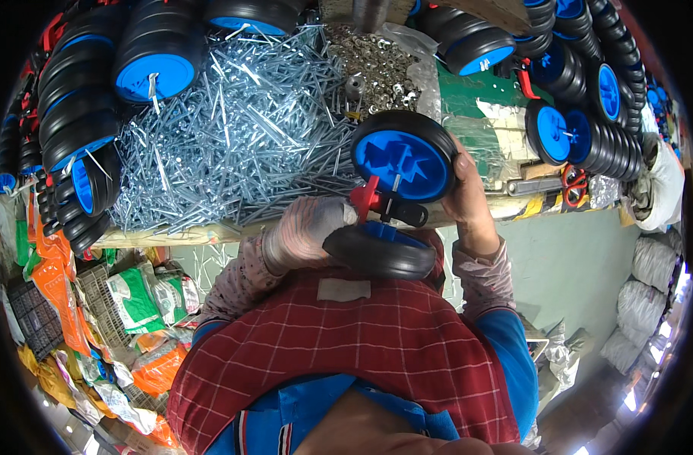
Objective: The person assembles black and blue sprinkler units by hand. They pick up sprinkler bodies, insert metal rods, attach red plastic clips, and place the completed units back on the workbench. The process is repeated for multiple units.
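Observation:
My right hand (466,182) is bare and grips the rim of a black wheel with a blue hub (375,145), tilted so its hollow hub side shows. A thin metal axle (396,185) runs from that hub through a black plastic bracket (409,213) with a red lever (366,196). Its other end reaches a second black wheel (380,259), held low against my apron. My left hand (312,227), in a striped work glove, holds this lower wheel and the bracket by the red lever; its fingertips are partly hidden.
A large heap of metal pins (238,131) covers the bench's left, beside small metal clips (380,68). Rows of wheels (153,62) flank both sides. Red-handled scissors (575,185) lie near the right front edge. A metal post (371,14) stands at the back.

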`<state>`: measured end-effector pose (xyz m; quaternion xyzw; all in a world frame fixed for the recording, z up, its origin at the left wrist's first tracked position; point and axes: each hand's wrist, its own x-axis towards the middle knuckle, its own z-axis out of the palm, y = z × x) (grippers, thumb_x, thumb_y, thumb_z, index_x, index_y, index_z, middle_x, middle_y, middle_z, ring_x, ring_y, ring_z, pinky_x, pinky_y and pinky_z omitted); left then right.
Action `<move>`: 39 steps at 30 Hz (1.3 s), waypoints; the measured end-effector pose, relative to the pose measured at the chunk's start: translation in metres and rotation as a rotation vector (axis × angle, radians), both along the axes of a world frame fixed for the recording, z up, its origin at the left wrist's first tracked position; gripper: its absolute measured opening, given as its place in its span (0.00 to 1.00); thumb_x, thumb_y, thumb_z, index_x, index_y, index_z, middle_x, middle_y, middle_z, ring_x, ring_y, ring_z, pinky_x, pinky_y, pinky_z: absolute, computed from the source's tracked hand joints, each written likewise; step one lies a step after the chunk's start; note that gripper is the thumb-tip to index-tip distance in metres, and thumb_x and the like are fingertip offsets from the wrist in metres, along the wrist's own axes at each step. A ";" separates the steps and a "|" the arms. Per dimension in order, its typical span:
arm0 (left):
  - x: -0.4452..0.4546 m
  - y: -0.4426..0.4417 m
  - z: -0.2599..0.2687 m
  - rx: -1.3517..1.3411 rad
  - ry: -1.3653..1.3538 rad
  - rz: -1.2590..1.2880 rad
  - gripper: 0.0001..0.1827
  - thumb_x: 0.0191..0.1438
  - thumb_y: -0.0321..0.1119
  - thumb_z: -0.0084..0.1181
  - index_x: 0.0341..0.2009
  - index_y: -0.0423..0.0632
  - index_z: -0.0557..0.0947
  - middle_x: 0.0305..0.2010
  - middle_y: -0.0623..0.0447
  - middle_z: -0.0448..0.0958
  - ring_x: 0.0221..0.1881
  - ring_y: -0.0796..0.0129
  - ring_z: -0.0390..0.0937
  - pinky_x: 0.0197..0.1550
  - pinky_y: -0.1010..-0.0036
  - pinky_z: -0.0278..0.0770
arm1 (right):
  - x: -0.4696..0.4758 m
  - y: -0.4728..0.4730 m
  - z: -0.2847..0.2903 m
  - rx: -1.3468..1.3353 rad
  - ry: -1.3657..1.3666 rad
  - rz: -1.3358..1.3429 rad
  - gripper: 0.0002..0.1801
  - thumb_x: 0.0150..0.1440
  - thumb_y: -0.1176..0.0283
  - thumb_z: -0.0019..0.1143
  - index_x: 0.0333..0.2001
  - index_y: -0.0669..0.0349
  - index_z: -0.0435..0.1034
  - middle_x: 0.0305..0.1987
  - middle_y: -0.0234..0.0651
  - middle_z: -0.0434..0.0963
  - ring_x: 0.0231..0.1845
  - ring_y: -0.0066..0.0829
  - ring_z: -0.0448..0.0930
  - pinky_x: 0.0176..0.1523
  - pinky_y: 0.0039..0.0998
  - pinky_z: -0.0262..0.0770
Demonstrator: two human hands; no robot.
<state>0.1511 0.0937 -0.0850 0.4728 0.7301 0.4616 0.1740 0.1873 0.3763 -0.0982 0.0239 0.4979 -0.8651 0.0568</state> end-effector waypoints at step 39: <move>0.005 -0.020 -0.006 0.244 0.243 0.090 0.25 0.40 0.30 0.68 0.45 0.47 0.76 0.31 0.49 0.76 0.28 0.56 0.78 0.28 0.64 0.78 | -0.114 -0.035 -0.019 1.002 0.166 -0.248 0.12 0.58 0.67 0.64 0.35 0.67 0.79 0.25 0.39 0.81 0.25 0.21 0.78 0.31 0.27 0.72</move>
